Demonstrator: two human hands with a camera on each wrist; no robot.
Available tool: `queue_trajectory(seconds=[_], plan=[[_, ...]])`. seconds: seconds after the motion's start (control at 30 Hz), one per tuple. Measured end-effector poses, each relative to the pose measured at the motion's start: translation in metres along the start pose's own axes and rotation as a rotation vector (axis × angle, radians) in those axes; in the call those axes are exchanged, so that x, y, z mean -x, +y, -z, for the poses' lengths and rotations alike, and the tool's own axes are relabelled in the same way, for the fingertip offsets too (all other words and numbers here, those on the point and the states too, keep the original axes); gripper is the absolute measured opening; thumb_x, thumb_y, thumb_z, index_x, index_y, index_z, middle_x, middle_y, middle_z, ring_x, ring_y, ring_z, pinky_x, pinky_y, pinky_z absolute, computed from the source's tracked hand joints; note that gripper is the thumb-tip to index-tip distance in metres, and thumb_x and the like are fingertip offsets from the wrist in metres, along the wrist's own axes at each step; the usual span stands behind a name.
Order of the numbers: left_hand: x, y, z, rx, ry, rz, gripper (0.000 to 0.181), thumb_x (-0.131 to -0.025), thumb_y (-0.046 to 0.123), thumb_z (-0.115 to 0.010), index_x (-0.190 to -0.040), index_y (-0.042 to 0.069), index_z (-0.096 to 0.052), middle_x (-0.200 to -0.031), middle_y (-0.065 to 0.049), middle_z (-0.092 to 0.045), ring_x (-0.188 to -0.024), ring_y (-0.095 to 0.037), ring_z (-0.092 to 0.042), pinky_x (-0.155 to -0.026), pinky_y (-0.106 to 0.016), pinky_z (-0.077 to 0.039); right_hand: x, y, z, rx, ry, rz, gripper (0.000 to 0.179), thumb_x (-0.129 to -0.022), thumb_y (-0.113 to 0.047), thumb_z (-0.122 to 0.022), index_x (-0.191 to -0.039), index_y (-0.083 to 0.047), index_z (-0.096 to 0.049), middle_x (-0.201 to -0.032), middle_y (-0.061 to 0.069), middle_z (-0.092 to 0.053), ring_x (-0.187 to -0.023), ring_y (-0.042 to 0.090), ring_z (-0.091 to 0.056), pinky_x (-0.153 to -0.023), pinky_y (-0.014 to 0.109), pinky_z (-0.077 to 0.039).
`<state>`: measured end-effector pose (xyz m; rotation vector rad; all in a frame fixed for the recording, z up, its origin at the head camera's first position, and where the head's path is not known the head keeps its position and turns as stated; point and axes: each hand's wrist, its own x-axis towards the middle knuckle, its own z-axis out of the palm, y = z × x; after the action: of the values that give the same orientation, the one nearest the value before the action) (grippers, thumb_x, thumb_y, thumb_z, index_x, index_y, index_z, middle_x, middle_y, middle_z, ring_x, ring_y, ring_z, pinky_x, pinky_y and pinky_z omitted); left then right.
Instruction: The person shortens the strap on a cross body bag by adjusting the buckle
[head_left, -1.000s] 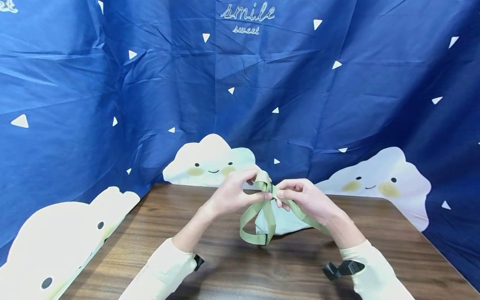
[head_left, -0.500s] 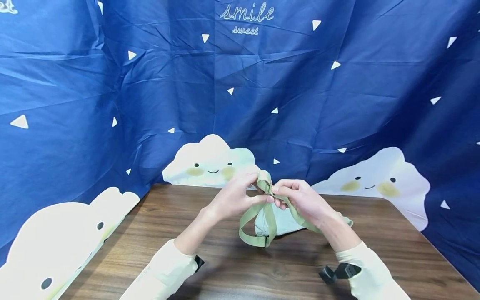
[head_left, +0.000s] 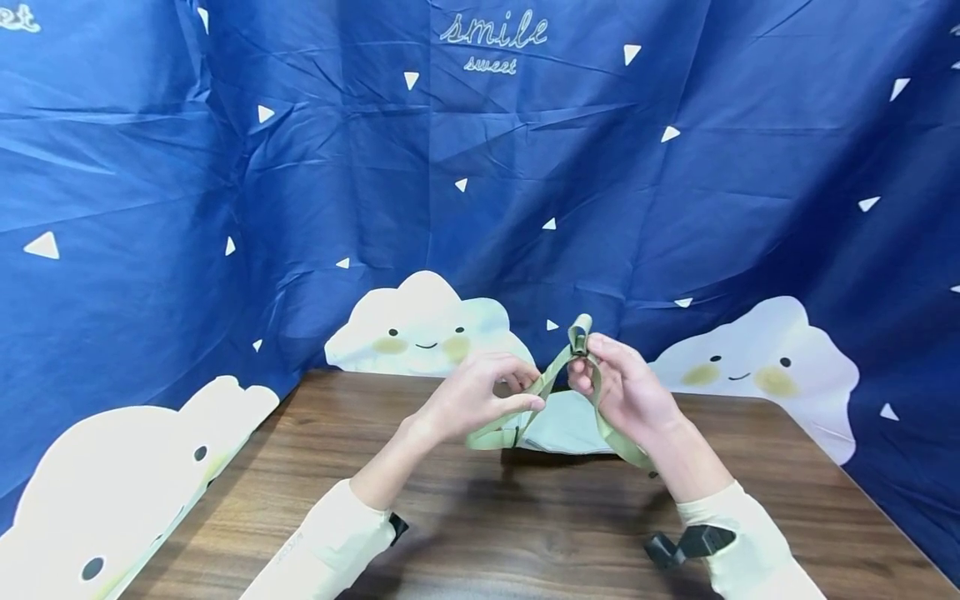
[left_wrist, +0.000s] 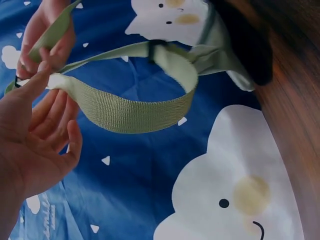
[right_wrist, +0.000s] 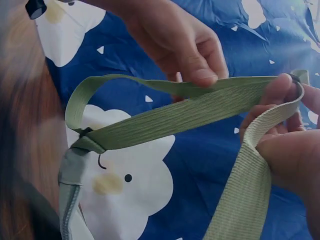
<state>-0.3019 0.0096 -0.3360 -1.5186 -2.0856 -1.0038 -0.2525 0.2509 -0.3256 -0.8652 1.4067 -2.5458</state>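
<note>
A pale mint zippered bag (head_left: pixel 570 423) sits on the table behind the hands, partly hidden by its green webbing strap (left_wrist: pixel 135 115). My right hand (head_left: pixel 633 387) holds the strap up beside a dark slider buckle (head_left: pixel 579 350), where a small loop stands above the fingers. Lower and to the left, my left hand (head_left: pixel 476 396) has its thumb and fingers around the strap's edge, pinching it lightly. Between the left hand and the bag, the webbing bends round to another dark buckle (right_wrist: pixel 86 132). A zip (right_wrist: pixel 70 205) shows on the bag's end.
The brown wooden table (head_left: pixel 450 517) runs under both forearms. Behind it hangs a blue curtain (head_left: pixel 487 167) with white triangles and smiling clouds. A black wrist camera (head_left: pixel 690 543) sits on the right sleeve.
My right hand has risen and moved right with the buckle and small loop. The left hand has come away from the buckle and stays lower on the strap, which is now stretched between them.
</note>
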Motion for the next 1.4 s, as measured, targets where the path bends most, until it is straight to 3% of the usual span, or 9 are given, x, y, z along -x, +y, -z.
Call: queue_trajectory(seconds=[0.23,0.4,0.5,0.6,0.7,0.83,1.1,1.27,1.4], plan=[[0.004,-0.008,0.000,-0.092,-0.079,0.049,0.027,-0.089,0.026,-0.082,-0.108,0.009,-0.074,-0.099,0.003,-0.071,-0.085,-0.008,-0.065,-0.082,-0.024,-0.052,0.001,-0.011,0.008,-0.203,-0.080,0.030,0.033,-0.111,-0.017,-0.040,-0.098,-0.004,-0.068,-0.085,0.007,-0.065,-0.068,0.018,-0.055,-0.069,0.026,-0.041],[0.007,-0.020,0.004,-0.124,-0.138,0.073,0.023,-0.091,0.027,-0.080,-0.109,0.014,-0.073,-0.100,0.008,-0.069,-0.086,-0.001,-0.063,-0.084,-0.021,-0.050,0.000,-0.016,0.012,-0.226,-0.090,0.049,0.033,-0.110,-0.015,-0.042,-0.097,-0.002,-0.069,-0.084,0.007,-0.065,-0.067,0.018,-0.055,-0.067,0.026,-0.039],[0.007,-0.024,0.007,-0.144,-0.156,0.054,0.021,-0.091,0.025,-0.080,-0.107,0.014,-0.073,-0.100,0.008,-0.070,-0.090,-0.004,-0.064,-0.085,-0.023,-0.049,0.000,-0.016,0.013,-0.143,-0.057,0.047,0.033,-0.110,-0.013,-0.040,-0.096,-0.003,-0.069,-0.083,0.007,-0.064,-0.067,0.017,-0.055,-0.067,0.025,-0.040],[0.007,-0.023,0.009,-0.155,-0.142,0.035,0.029,-0.091,0.027,-0.080,-0.114,0.014,-0.071,-0.105,0.006,-0.070,-0.099,-0.009,-0.064,-0.091,-0.025,-0.048,0.000,-0.012,0.010,0.054,0.014,0.052,0.033,-0.109,-0.011,-0.039,-0.094,-0.007,-0.068,-0.081,0.006,-0.064,-0.066,0.016,-0.055,-0.065,0.023,-0.043],[0.006,-0.017,0.009,-0.149,-0.084,0.032,0.044,-0.092,0.036,-0.078,-0.128,0.014,-0.066,-0.115,0.006,-0.067,-0.108,-0.011,-0.061,-0.096,-0.028,-0.045,0.000,-0.005,0.006,0.266,0.063,0.034,0.027,-0.108,-0.010,-0.044,-0.092,-0.009,-0.067,-0.078,0.006,-0.062,-0.065,0.015,-0.053,-0.061,0.022,-0.042],[0.002,-0.003,0.007,-0.102,0.030,0.000,0.053,-0.095,0.041,-0.073,-0.138,0.014,-0.058,-0.124,0.003,-0.063,-0.114,-0.011,-0.058,-0.098,-0.030,-0.044,-0.002,0.008,0.001,0.417,0.033,-0.024,0.018,-0.106,-0.011,-0.053,-0.094,-0.007,-0.066,-0.077,0.008,-0.058,-0.063,0.018,-0.049,-0.062,0.024,-0.041],[-0.004,0.008,0.006,-0.010,0.137,-0.155,0.027,-0.096,0.022,-0.075,-0.118,0.009,-0.066,-0.108,0.005,-0.063,-0.103,-0.012,-0.058,-0.095,-0.027,-0.045,-0.004,0.024,-0.006,0.494,-0.038,-0.079,0.020,-0.106,-0.016,-0.057,-0.103,0.003,-0.065,-0.082,0.013,-0.060,-0.063,0.021,-0.050,-0.067,0.026,-0.045],[-0.004,0.008,0.011,0.034,0.143,-0.141,0.029,-0.094,0.020,-0.078,-0.117,0.008,-0.067,-0.105,0.005,-0.063,-0.101,-0.008,-0.058,-0.094,-0.027,-0.046,-0.003,0.016,0.001,0.470,-0.061,-0.115,0.021,-0.107,-0.012,-0.054,-0.108,0.004,-0.067,-0.085,0.014,-0.063,-0.064,0.020,-0.054,-0.067,0.026,-0.046],[-0.002,0.007,0.014,0.040,0.137,-0.121,0.031,-0.093,0.021,-0.078,-0.119,0.008,-0.068,-0.106,0.006,-0.064,-0.101,-0.006,-0.059,-0.095,-0.027,-0.046,-0.001,0.010,0.007,0.527,-0.076,-0.143,0.019,-0.104,-0.010,-0.057,-0.107,0.005,-0.067,-0.079,0.010,-0.063,-0.061,0.019,-0.053,-0.065,0.025,-0.046]])
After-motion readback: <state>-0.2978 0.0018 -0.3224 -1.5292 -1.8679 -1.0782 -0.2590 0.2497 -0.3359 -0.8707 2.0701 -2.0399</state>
